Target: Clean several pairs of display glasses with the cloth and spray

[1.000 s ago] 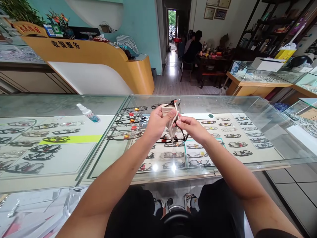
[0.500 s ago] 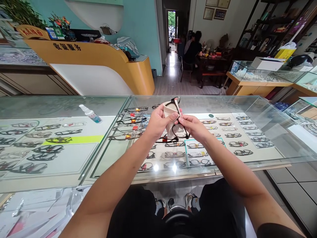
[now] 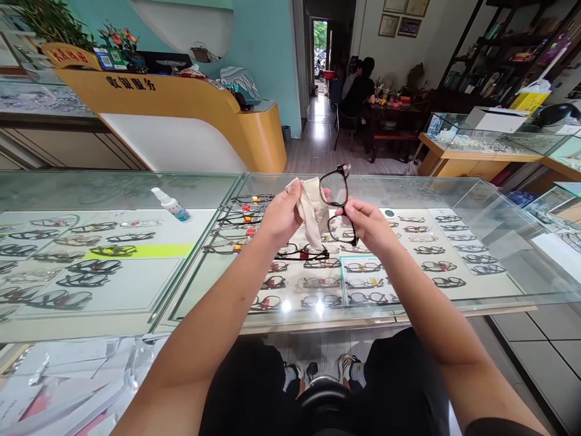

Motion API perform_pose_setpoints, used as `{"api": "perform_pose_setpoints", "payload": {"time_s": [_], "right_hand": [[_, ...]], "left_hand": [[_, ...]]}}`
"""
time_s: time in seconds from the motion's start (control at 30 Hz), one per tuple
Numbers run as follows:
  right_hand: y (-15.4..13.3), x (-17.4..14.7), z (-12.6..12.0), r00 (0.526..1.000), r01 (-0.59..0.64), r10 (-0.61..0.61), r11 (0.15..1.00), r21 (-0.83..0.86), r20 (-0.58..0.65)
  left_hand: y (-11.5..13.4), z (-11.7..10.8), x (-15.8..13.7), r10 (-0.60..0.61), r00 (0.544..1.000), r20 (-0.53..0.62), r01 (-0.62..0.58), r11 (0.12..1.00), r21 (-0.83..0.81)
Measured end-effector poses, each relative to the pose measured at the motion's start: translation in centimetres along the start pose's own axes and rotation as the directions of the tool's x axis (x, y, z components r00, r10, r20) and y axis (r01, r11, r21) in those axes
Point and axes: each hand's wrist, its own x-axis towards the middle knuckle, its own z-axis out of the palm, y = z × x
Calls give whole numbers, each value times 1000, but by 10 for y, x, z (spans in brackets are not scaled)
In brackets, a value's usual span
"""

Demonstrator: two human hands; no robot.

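My left hand [image 3: 284,217] is closed on a cream cleaning cloth [image 3: 312,212], which hangs down over the glass counter. Just to its right, my right hand [image 3: 368,225] pinches a pair of dark-framed eyeglasses [image 3: 347,181] near the bridge. The glasses are held upright on edge, one lens above the other, beside the cloth. Whether the cloth touches the upper lens, I cannot tell. Below my hands, a row of dark eyeglasses [image 3: 302,254] sits on top of or just under the glass.
The glass display counter [image 3: 200,303] holds several rows of spectacles. A white spray bottle [image 3: 171,206] stands on the glass at left. Papers and plastic wrappings [image 3: 77,387] lie at lower left. Two people [image 3: 358,88] sit at a table in the back.
The cloth and the glasses have come apart. My right hand has shifted slightly right with the glasses, whose upper lens is now uncovered; my left hand keeps the cloth.
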Motion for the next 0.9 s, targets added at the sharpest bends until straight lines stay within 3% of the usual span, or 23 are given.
{"api": "perform_pose_setpoints", "payload": {"time_s": [0.07, 0.17, 0.3, 0.37, 0.43, 0.53, 0.63, 0.7, 0.83, 0.9], "right_hand": [[-8, -1, -8, 983, 182, -181, 951, -249, 27], [-16, -4, -13, 924, 365, -345, 676, -640, 163], [-17, -13, -4, 895, 398, -301, 209, -893, 328], [-18, -17, 2, 885, 412, -259, 42, -910, 388], [-19, -22, 7, 873, 427, -227, -73, -901, 432], [-22, -29, 15, 857, 457, -178, -168, -873, 483], [-22, -34, 22, 835, 501, -138, -211, -839, 533], [-21, -36, 26, 820, 522, -130, -229, -822, 557], [-16, -37, 31, 797, 553, -132, -232, -800, 589], [-15, -37, 31, 800, 554, -127, -223, -802, 587]], "left_hand": [[5, -11, 4, -72, 997, 21, 70, 996, 59], [13, -32, 8, -219, 971, 99, 201, 965, 168], [24, -52, 7, -399, 911, 110, 339, 872, 353], [30, -54, 3, -435, 898, 64, 366, 821, 437], [37, -53, -1, -406, 913, 27, 338, 793, 508], [44, -51, -5, -373, 927, 44, 276, 756, 594], [45, -56, -4, -494, 857, 145, 286, 691, 664], [44, -62, -3, -544, 826, 147, 296, 640, 709], [46, -74, -1, -475, 872, 115, 264, 656, 707], [47, -76, -1, -498, 853, 158, 263, 671, 694]]}}
